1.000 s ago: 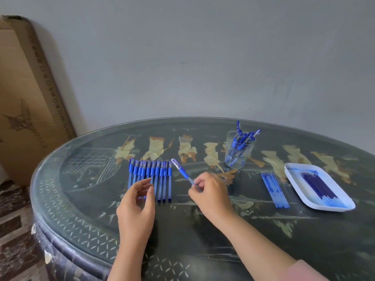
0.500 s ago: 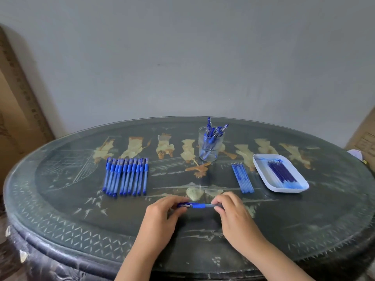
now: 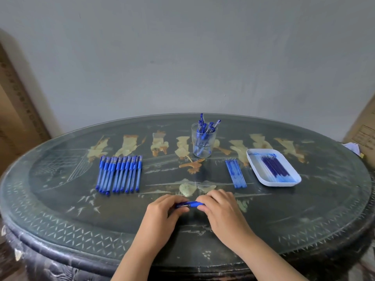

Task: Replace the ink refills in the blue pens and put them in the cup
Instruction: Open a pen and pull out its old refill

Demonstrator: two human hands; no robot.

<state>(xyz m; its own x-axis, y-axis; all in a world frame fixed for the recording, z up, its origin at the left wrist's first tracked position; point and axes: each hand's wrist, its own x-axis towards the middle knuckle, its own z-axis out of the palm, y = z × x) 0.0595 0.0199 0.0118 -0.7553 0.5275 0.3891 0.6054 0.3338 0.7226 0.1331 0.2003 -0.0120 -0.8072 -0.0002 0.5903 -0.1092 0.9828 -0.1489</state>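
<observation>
Low centre of the frame: my left hand (image 3: 162, 211) and right hand (image 3: 221, 209) meet over the dark painted worktop (image 3: 304, 209). Each grip is clamped on one end of a single blue pen (image 3: 191, 204), which lies level between them. I cannot tell whether the pen touches the glass or rides just above it.

I judge this to be the opening step, with the barrel about to be twisted or pulled apart so the old refill can come out. The next move calls for opposed effort from both hands along the pen's length. After that, a finer pinch will be needed to draw the thin refill free without bending it.

Mid-frame, left of centre, a row of blue pens (image 3: 119, 175) lies side by side, which I take to be the ones not yet done. Right of centre lies a small bunch of loose refills (image 3: 235, 174). Just beside it is a white tray (image 3: 281, 184) holding darker refills (image 3: 274, 166). Which set is fresh I can only guess; the loose bunch seems the likelier supply.

Farther back, centre, the clear cup (image 3: 203, 142) stands upright with several pens already in it, so the job looks partly done. Beyond are a grey wall and cardboard boxes at the left edge (image 3: 18, 110) and right edge (image 3: 363, 128).
</observation>
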